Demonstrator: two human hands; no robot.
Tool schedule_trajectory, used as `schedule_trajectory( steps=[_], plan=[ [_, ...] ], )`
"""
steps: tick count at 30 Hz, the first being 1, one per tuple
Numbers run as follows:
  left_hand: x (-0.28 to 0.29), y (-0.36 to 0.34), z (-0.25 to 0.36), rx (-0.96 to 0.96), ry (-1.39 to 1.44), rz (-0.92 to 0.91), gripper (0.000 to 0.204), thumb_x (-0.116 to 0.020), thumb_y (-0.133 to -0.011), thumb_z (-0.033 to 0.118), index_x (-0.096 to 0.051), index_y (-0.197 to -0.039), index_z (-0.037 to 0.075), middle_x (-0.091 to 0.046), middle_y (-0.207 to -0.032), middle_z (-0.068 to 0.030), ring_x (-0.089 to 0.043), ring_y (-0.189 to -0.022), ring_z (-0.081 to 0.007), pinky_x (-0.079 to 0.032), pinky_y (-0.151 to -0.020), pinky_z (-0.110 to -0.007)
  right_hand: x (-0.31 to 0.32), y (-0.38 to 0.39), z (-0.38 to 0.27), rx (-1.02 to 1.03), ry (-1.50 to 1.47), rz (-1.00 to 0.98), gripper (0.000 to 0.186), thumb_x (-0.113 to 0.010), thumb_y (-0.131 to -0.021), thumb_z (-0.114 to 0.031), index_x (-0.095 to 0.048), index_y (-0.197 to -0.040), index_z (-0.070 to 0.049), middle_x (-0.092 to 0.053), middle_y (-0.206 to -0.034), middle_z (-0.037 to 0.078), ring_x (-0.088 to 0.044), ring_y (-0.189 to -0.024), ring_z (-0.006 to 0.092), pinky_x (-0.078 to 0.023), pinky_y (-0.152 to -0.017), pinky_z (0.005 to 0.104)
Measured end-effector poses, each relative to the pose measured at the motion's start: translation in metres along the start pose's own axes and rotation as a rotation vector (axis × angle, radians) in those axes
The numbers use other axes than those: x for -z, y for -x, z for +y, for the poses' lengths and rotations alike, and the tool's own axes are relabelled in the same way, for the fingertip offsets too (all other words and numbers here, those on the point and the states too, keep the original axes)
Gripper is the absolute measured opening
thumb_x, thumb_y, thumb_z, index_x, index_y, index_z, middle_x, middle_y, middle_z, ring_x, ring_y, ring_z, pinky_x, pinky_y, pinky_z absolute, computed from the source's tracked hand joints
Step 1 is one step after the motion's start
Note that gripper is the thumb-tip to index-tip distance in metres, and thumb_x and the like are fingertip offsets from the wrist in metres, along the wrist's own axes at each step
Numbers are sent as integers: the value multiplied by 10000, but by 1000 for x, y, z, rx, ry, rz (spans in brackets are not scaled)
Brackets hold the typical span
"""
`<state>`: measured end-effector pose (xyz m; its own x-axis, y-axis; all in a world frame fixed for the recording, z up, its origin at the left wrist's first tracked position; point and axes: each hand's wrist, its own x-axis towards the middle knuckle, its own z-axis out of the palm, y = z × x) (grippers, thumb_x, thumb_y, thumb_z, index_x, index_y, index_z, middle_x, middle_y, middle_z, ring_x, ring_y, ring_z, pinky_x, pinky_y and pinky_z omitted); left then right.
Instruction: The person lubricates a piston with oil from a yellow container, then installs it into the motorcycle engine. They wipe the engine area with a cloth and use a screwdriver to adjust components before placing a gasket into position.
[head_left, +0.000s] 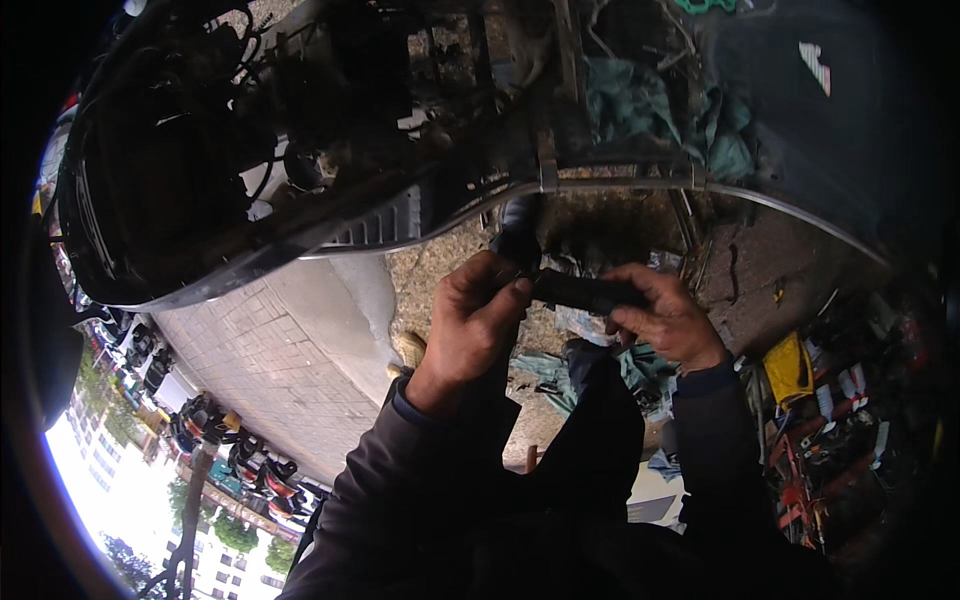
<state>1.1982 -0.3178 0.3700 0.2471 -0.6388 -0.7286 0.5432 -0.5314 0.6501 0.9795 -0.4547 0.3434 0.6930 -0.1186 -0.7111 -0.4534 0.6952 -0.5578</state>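
One black, oblong object (588, 293): your bare left hand (476, 312) pinches one end, your bare right hand (664, 315) grips the other. Steady both ends.

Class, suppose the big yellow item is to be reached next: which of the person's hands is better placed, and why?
Probably the right hand: it is nearer the yellow item, which lies to its right. The left hand is farther away. Both hold the dark object, though.
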Motion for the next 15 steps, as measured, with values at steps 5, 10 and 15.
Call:
schedule_trajectory(
  steps=[5,10,15],
  plan=[
    [12,-7,49,-21,423,106,86,-629,-919,70,-581,-990,81,-639,-908,-34,-628,-766,-115,-542,-720,-261,-41,-29,-61,98,120,19,280,-692,-915,-233,-529,-1025,-34,-536,-749,12,-534,-631,71,-433,-565,245],
    [12,-17,75,-14,536,277,134,-627,-915,74,-575,-1038,85,-622,-889,6,-582,-731,-78,-457,-629,-215,-81,-56,-87,59,136,93,463,-628,-937,-468,-594,-820,-22,-510,-639,-10,-472,-564,87,-374,-533,256],
    [21,-47,96,-130,308,501,146,-679,-888,77,-545,-835,56,-566,-709,6,-496,-590,-59,-406,-547,-202,-105,-83,-114,241,512,174,532,-673,-905,-379,-541,-1264,-10,-680,-1100,211,-683,-1000,343,-541,-833,388]
  ],
)
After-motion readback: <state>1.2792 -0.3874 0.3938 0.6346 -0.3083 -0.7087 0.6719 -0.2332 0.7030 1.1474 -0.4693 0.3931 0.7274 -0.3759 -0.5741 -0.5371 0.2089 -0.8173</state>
